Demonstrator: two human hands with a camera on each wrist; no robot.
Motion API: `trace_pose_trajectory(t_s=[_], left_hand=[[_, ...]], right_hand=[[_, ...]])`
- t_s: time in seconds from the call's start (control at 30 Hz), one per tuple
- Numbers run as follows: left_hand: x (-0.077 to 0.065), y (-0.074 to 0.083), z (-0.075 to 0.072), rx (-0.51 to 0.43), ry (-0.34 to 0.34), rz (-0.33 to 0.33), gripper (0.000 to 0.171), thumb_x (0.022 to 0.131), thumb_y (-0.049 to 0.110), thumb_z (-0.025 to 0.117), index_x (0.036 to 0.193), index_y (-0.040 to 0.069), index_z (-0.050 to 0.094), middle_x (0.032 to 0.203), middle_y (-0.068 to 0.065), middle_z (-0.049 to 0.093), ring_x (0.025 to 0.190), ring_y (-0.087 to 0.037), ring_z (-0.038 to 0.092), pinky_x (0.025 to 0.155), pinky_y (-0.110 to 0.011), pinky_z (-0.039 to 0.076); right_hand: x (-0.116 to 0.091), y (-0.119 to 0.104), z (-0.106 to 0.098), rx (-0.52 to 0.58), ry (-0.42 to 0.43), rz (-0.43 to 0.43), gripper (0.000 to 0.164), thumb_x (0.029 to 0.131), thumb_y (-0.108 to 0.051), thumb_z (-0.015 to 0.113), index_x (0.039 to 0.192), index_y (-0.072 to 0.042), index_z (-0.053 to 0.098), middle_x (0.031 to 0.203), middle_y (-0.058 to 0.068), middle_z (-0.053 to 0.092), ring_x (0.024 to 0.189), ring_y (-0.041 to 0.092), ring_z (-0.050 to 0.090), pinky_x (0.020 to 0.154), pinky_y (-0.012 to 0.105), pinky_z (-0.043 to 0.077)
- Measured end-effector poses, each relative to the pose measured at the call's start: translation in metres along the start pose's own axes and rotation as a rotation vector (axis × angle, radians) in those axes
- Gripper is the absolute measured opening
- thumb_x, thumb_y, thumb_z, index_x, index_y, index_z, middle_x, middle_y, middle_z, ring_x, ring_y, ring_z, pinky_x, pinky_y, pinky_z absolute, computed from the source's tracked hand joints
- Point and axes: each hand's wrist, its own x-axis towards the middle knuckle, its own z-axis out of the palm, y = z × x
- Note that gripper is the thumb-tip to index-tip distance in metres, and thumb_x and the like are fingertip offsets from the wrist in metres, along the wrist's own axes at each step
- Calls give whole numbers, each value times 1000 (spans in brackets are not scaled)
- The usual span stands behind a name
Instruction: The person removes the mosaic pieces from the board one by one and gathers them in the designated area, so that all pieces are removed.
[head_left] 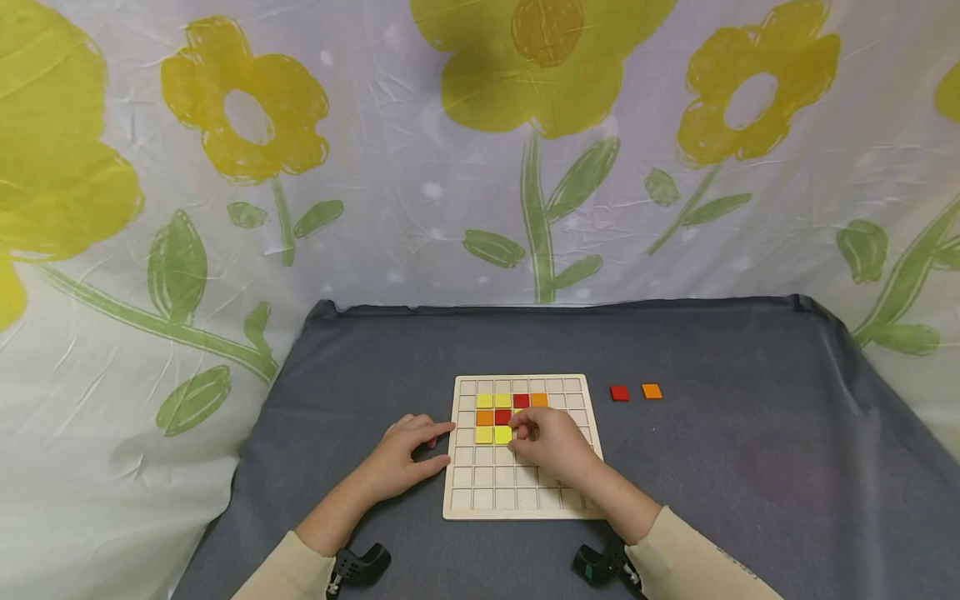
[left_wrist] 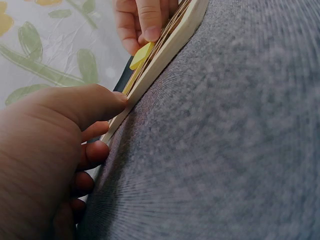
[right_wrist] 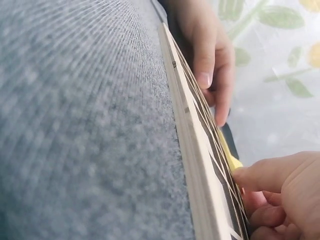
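Note:
A pale wooden grid board (head_left: 483, 498) lies on the dark cloth. Yellow, orange and red square tiles sit in its upper cells, including a red tile (head_left: 502, 417) and an orange tile (head_left: 485, 417). My right hand (head_left: 557, 446) is over the middle of the board, thumb and forefinger pinching a yellow tile (left_wrist: 142, 56), which shows tilted in the left wrist view. Its fingers partly hide the cells beneath. At the board's left edge my left hand (head_left: 401, 458) has fingers and thumb spread, their tips touching the rim.
Right of the board, a loose red tile (head_left: 619, 392) and a loose orange tile (head_left: 652, 391) lie on the dark tablecloth (head_left: 720, 467). A curtain (head_left: 420, 208) with yellow flowers hangs behind the table. Each wrist wears a black camera.

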Motion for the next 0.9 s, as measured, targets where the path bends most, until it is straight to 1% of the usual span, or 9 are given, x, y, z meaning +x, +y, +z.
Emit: trace_pose_trajectory(t_s=[0.13,0.3,0.4,0.6,0.77,0.9], left_hand=[[0,1,-1,-2,-11,-19,46,93,30,78,135,17,68,88,13,48,83,-9,39,76,-33,31],[0,0,-1,-7,-16,-24,45,93,31,77,136,18,68,88,13,47,82,-9,39,76,-33,30],[0,1,-1,-13,-15,-25,46,93,31,78,136,18,68,87,13,47,82,-9,39,76,-33,31],[0,0,-1,-12,-15,-24,45,93,30,78,135,17,68,88,14,48,83,-9,39,76,-32,31],[0,0,-1,-6,-12,-19,45,93,31,77,135,17,68,88,14,47,83,-9,39,76,-32,31],[0,0,-1,-9,-16,-34,45,94,32,77,135,18,68,88,14,47,83,-9,40,76,-32,31]], right_hand=[[0,0,0,-22,11,-37,17,86,-9,82,100,-8,73,81,-10,62,74,10,56,73,28,49],[0,0,1,-34,16,-58,19,85,-9,83,101,-8,73,83,-11,63,74,9,56,74,28,49],[0,0,2,-45,20,-60,18,85,-10,83,101,-9,73,82,-11,63,72,8,55,72,27,48],[-1,1,2,-71,21,-83,16,86,-10,81,99,-10,73,81,-12,62,64,8,49,64,26,46],[-1,2,2,-93,20,-98,16,85,-11,80,99,-10,72,81,-12,61,62,6,48,64,26,46],[0,2,1,-100,23,-95,16,85,-12,80,98,-10,72,81,-13,61,64,6,49,66,26,47]])
